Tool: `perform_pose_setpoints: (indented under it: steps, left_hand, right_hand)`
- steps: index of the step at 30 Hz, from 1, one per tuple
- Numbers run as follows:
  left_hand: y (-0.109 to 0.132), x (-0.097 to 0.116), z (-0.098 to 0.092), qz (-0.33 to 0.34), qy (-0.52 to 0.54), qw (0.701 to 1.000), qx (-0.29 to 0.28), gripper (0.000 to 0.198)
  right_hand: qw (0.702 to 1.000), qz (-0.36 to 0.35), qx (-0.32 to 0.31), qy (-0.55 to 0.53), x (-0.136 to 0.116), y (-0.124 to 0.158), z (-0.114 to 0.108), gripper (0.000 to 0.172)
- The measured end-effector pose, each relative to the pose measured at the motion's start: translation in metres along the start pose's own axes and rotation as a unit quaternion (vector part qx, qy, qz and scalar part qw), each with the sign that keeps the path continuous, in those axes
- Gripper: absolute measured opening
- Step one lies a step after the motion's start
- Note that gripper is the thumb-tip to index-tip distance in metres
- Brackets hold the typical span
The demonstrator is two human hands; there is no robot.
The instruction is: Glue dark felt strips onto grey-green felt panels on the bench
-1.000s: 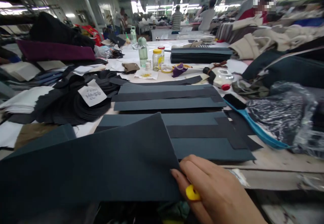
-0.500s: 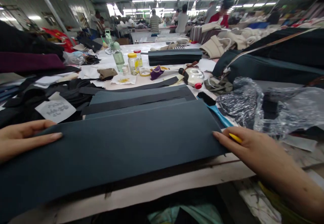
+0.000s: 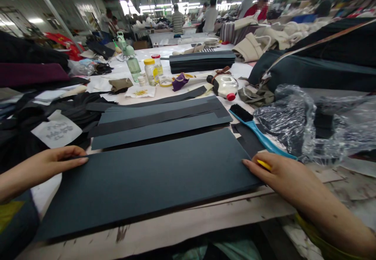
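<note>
Two hands (image 3: pixel 55 160) (image 3: pixel 279 174) rest spread, pinching nothing, on opposite ends of a dark fabric sheet (image 3: pixel 147 181), which has just settled flat on the desk (image 3: pixel 176 228).

We rest our left hand (image 3: pixel 55 162) palm down, fingers together and straight. Our right hand (image 3: pixel 274 172) lies palm down too, reaching in from the lower right, well apart from the left.
</note>
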State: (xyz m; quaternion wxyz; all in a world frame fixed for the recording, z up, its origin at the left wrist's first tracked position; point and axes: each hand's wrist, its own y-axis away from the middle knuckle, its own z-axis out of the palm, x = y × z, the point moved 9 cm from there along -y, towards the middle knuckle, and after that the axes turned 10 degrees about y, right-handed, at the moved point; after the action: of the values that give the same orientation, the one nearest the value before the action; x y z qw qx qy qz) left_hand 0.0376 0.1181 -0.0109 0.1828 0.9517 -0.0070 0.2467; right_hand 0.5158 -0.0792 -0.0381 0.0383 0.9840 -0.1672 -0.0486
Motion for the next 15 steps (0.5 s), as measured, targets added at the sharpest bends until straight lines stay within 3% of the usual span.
perform_pose_setpoints:
  steps: [2,8,13,15]
  left_hand:
    - [0.000,0.001,0.008,-0.006,0.024,0.999,-0.029,0.077]
    - [0.009,0.013,0.006,0.021,-0.003,0.999,0.050,0.051]
    - [0.016,0.017,0.013,0.035,-0.013,0.999,0.011,0.038]
    - [0.015,0.016,0.009,0.047,-0.024,0.998,0.028,0.037]
  right_hand:
    - [1.000,-0.005,0.004,0.003,-0.001,0.000,0.000,0.045]
    - [0.999,-0.027,0.017,0.015,-0.007,0.002,-0.005,0.040]
    - [0.999,-0.043,0.026,0.016,-0.007,0.001,-0.002,0.040]
    - [0.999,-0.037,0.031,0.018,-0.004,0.000,-0.001,0.039]
